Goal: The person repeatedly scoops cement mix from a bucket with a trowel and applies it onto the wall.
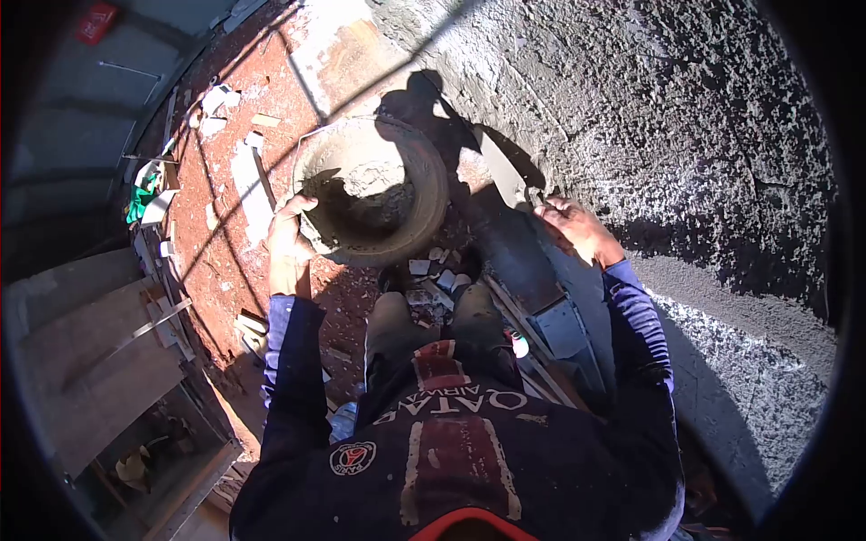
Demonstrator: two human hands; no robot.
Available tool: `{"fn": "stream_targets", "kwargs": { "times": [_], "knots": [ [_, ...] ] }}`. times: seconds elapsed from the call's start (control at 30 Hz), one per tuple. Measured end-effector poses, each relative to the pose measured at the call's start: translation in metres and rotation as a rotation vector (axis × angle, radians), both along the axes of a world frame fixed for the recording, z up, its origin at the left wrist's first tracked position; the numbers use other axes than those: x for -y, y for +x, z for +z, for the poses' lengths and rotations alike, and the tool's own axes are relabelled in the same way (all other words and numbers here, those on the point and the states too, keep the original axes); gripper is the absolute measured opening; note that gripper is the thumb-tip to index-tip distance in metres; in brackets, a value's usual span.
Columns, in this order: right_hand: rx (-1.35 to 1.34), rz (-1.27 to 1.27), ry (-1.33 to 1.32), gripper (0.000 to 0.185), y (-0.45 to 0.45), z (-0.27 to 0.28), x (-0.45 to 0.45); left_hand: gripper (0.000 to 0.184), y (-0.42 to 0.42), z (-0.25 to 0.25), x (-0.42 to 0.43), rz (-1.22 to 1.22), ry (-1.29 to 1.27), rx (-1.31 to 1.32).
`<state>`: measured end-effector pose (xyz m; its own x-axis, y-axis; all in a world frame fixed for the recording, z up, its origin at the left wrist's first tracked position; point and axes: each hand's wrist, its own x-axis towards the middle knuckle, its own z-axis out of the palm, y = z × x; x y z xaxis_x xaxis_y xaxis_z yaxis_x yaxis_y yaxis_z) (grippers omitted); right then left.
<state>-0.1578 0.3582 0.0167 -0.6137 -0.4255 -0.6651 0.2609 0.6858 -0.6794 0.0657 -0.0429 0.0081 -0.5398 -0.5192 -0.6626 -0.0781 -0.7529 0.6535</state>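
My left hand [290, 233] grips the left rim of a round, mortar-smeared basin [431, 185], its thumb over the edge. Wet grey mortar [381, 180] lies in the basin, partly in shadow. On the other side, my right hand [577, 227] is closed around the handle of a trowel [502, 169]. The trowel's long flat blade points up and left, close to the rough plastered wall [667, 135]; I cannot tell whether it touches. The trowel's handle is mostly hidden by my fingers.
Broken rubble [433, 287] lies between my feet. Boards and a grey box-like piece [564, 332] stand along the wall's foot at right. Reddish ground [239, 279] with scattered scraps spreads left, beside a wooden panel [99, 361]. A dark opening with a person is at lower left.
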Motion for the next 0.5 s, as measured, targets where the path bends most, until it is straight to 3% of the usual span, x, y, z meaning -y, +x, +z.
{"fn": "stream_targets", "kwargs": {
  "times": [0.07,0.13,0.17,0.2,0.23,0.27,0.3,0.33,0.37,0.4,0.43,0.47,0.5],
  "knots": [
    [-0.650,0.530,0.039,0.052,-0.003,-0.016,-0.009,0.013,-0.011,0.023,-0.022,0.028,-0.130,0.030],
    [-0.584,0.788,0.346,0.048,0.008,0.057,0.037,0.017,-0.020,0.000,-0.031,-0.036,-0.371,-0.101],
    [-0.732,0.945,0.459,0.036,0.014,0.071,0.056,0.018,-0.032,0.012,-0.048,-0.065,-0.411,-0.058],
    [-0.909,0.960,0.370,0.030,0.016,0.055,0.064,0.018,-0.043,0.025,-0.062,-0.102,-0.453,-0.015],
    [-1.374,1.170,0.433,0.031,0.025,0.037,0.069,0.015,-0.049,0.019,-0.062,-0.226,-0.584,-0.057],
    [-1.917,1.227,0.535,0.037,0.035,0.018,0.075,0.017,-0.057,0.026,-0.062,-0.367,-0.764,0.065],
    [-1.792,1.361,0.357,0.039,0.033,0.016,0.088,0.023,-0.066,0.033,-0.061,-0.498,-0.948,0.189],
    [-1.995,1.341,0.312,0.037,0.035,-0.008,0.100,0.029,-0.077,0.047,-0.072,-0.498,-0.946,0.255],
    [-1.531,1.348,0.254,0.033,0.044,-0.025,0.123,0.029,-0.079,0.042,-0.068,-0.503,-0.945,0.246],
    [-1.083,1.307,0.191,0.030,0.050,-0.037,0.147,0.028,-0.080,0.033,-0.059,-0.488,-0.900,0.073],
    [-1.052,1.083,0.054,0.024,0.065,-0.044,0.150,0.026,-0.079,0.023,-0.045,-0.473,-0.854,-0.095],
    [-1.000,0.865,-0.077,0.020,0.087,-0.047,0.147,0.026,-0.077,0.011,-0.029,-0.472,-0.849,-0.095],
    [-0.780,0.782,0.005,0.020,0.107,-0.043,0.162,0.035,-0.072,-0.004,-0.014,-0.466,-0.756,-0.145]
  ]
}}
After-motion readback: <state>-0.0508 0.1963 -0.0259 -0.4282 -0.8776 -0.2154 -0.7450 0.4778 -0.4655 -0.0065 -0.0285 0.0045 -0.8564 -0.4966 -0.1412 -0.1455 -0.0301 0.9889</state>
